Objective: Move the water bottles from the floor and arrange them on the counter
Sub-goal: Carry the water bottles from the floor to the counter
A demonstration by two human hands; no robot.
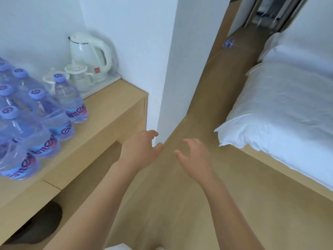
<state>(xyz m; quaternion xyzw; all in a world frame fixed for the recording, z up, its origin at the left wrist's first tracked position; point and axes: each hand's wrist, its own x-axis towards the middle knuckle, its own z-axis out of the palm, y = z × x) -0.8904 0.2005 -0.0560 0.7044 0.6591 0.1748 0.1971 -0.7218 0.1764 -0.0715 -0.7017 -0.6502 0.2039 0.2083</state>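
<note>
Reaching over the floor (180,195) at frame centre | left hand (139,148) fingers loosely spread, holding nothing | right hand (195,157) fingers loosely spread, holding nothing | water bottles (36,112) upright in rows on counter (108,112), left of frame | kettle (90,55) behind them, upper left | bed (284,112) at right

Water bottles (36,120) stood close together on counter (108,112), at left. Kettle (90,55) stood behind them in corner, on tray (111,76), with cups (77,78) in front of kettle. Wall (169,69) stood right of counter. Floor (180,195) ran between counter and bed (288,114), which was at right. More bottles (228,42) lay far back on floor. Left hand (142,147) and right hand (194,157) hung side by side above floor, apart, touching nothing.
</note>
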